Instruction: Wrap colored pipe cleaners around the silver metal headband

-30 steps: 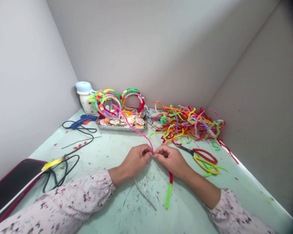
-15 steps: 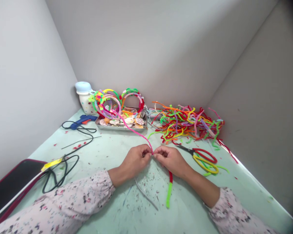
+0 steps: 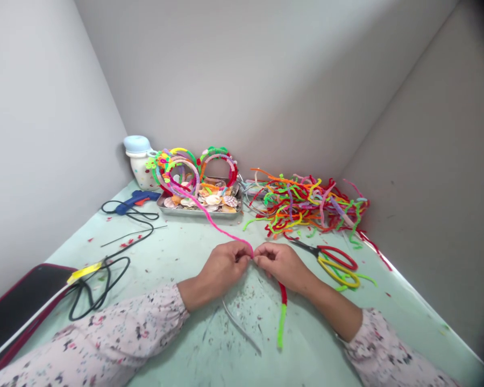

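My left hand [image 3: 226,266] and my right hand [image 3: 284,266] meet fingertip to fingertip above the middle of the table. Both are closed in a pinch around a bright pink pipe cleaner [image 3: 212,219], whose long free end reaches away to the far left. Below my left hand a bare grey strip [image 3: 242,329] sticks out. A band end wrapped in red and green fuzzy stem [image 3: 281,322] hangs from under my right hand. The grey and wrapped pieces look like two ends of one headband, but my hands hide the stretch between them.
A metal tray [image 3: 185,212] of seashells [image 3: 213,199] stands behind, with colourful headbands [image 3: 182,161] on it. Right of it lies a heap of pipe cleaners [image 3: 306,207]; nearer are scissors [image 3: 334,262]. At left are a blue glue gun [image 3: 137,200], black cord [image 3: 111,290], dark tablet-like device [image 3: 28,290] and lidded cup [image 3: 139,161].
The pink pipe cleaner's free end has swung left and lower. Both hands keep nearly the same place and pinch, and the wrapped band end has shifted slightly.
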A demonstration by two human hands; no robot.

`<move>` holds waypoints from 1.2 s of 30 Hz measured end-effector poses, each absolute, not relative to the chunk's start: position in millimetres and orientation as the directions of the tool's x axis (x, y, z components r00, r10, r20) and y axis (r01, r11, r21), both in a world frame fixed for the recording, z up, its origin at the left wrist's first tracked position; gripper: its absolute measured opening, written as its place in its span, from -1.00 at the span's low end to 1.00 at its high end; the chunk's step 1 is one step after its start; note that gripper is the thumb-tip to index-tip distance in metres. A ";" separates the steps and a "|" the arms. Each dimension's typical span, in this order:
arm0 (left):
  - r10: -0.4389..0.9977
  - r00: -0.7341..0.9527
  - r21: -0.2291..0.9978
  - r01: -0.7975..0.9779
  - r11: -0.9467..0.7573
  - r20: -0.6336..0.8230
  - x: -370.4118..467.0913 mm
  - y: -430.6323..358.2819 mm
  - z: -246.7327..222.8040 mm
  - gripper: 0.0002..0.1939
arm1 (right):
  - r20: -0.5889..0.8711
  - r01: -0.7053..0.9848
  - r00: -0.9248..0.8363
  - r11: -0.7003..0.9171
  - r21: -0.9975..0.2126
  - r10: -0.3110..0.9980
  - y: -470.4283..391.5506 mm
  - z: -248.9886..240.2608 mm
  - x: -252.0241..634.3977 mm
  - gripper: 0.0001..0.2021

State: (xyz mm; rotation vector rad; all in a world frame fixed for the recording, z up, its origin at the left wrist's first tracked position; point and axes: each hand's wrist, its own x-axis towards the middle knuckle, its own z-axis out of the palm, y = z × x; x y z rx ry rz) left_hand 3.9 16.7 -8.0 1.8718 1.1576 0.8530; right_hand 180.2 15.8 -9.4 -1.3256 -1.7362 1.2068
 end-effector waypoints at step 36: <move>0.850 0.479 0.954 0.288 0.082 -0.218 1.3 28.4 2.0 -0.81 | 0.102 0.414 -0.358 0.255 -0.874 0.928 11.2 -5.7 183.1 -0.91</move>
